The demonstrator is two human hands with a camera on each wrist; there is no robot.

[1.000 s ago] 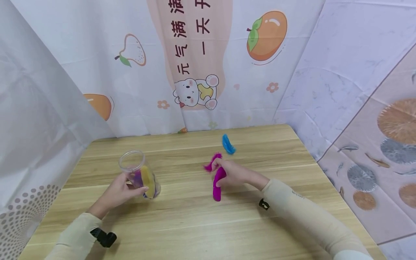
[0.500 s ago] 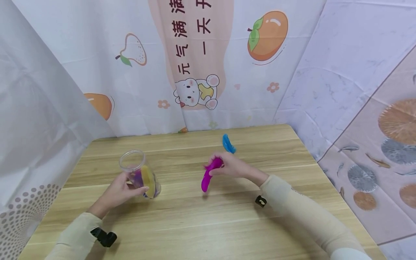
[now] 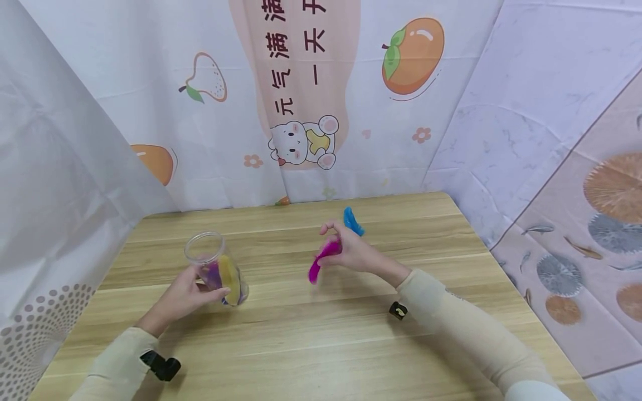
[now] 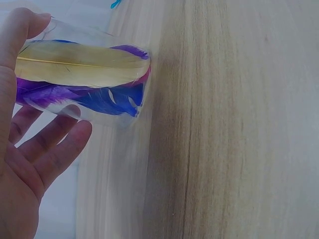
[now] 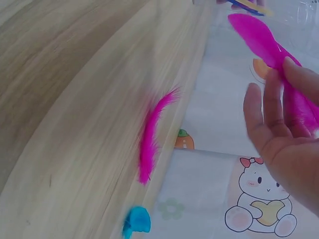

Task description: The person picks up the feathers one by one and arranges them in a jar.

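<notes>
My left hand (image 3: 181,296) holds a clear plastic jar (image 3: 204,233) that leans, its mouth tipped toward the upper left. Inside it show a yellow feather (image 4: 75,62), a purple feather (image 4: 47,94) and a blue feather (image 4: 119,102). My right hand (image 3: 357,252) pinches a magenta feather (image 5: 255,37) between thumb and fingers, raised above the wooden table. A second, fluffier magenta feather (image 5: 148,134) lies on the table in the right wrist view; in the head view the hand seems to hide it. Beyond the right hand lies a bright blue feather (image 3: 352,221).
The wooden table (image 3: 281,345) reaches to a printed curtain (image 3: 200,139) behind it. Another patterned cloth (image 3: 562,234) hangs along the right side. Each forearm wears a sleeve and a small black camera (image 3: 163,367).
My right hand has lifted the magenta feather off the table and shifted slightly left and farther away with it. My left hand and the jar stay where they were.
</notes>
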